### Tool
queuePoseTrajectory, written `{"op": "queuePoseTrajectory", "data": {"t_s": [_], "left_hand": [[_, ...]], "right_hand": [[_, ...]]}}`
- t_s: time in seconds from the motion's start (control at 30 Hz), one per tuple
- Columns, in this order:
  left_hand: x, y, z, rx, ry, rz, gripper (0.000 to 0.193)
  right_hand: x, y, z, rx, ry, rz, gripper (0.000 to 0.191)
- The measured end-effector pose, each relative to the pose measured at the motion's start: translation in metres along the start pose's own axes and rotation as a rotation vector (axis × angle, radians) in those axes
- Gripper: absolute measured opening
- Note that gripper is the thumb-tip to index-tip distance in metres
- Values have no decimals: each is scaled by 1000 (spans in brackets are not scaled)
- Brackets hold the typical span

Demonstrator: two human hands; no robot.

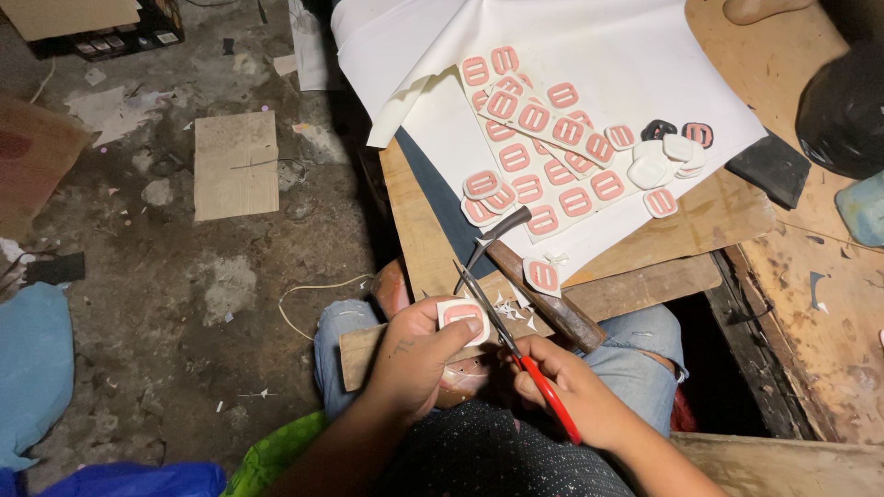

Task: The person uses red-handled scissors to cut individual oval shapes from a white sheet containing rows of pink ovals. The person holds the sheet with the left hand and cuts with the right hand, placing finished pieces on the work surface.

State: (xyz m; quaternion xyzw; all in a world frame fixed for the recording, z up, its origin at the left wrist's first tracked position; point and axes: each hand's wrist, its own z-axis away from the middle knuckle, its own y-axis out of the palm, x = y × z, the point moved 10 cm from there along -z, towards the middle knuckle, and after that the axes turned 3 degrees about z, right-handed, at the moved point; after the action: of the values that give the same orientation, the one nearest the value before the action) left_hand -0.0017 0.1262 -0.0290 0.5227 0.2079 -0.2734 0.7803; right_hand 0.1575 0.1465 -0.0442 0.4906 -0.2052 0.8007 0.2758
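My left hand [414, 354] pinches a small white rounded patch with a pink slotted mark [463, 317] over my lap. My right hand [566, 391] grips red-handled scissors [516, 354], whose blades point up and left and touch the patch's right edge. Just beyond the blades lie white paper trimmings [512, 306], a loose patch [541, 275] and a wooden-handled hammer [539, 285] on a plank [645, 285].
Many cut pink-and-white patches [543, 147] lie on white sheets [589, 46] on a wooden board [718, 221]. A small stack of white pieces [661, 158], a black block [772, 167] and a dark round object [843, 106] are at right. A cardboard piece [236, 164] lies on the dirty floor at left.
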Motion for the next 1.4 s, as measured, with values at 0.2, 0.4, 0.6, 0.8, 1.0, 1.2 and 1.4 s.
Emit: {"op": "queuePoseTrajectory", "data": {"t_s": [0.2, 0.4, 0.6, 0.8, 1.0, 1.2, 1.4], "left_hand": [[1, 4, 1, 18, -33, 7, 21], [1, 1, 0, 14, -35, 11, 22], [-1, -3, -2, 29, -1, -10, 22], [-5, -3, -1, 52, -6, -8, 25], [-18, -14, -3, -49, 68, -169, 29], [-3, -4, 1, 43, -74, -21, 32], [2, -2, 2, 23, -75, -33, 31]], "right_hand": [[-7, -2, 1, -25, 79, -34, 27], [-12, -6, 2, -40, 88, -9, 25], [-21, -8, 6, -24, 135, -101, 24], [-31, -14, 10, -45, 193, -70, 21], [-40, -18, 10, -63, 182, -41, 22], [-23, -7, 3, 0, 52, 7, 25], [-10, 0, 1, 25, -5, -4, 26]]}}
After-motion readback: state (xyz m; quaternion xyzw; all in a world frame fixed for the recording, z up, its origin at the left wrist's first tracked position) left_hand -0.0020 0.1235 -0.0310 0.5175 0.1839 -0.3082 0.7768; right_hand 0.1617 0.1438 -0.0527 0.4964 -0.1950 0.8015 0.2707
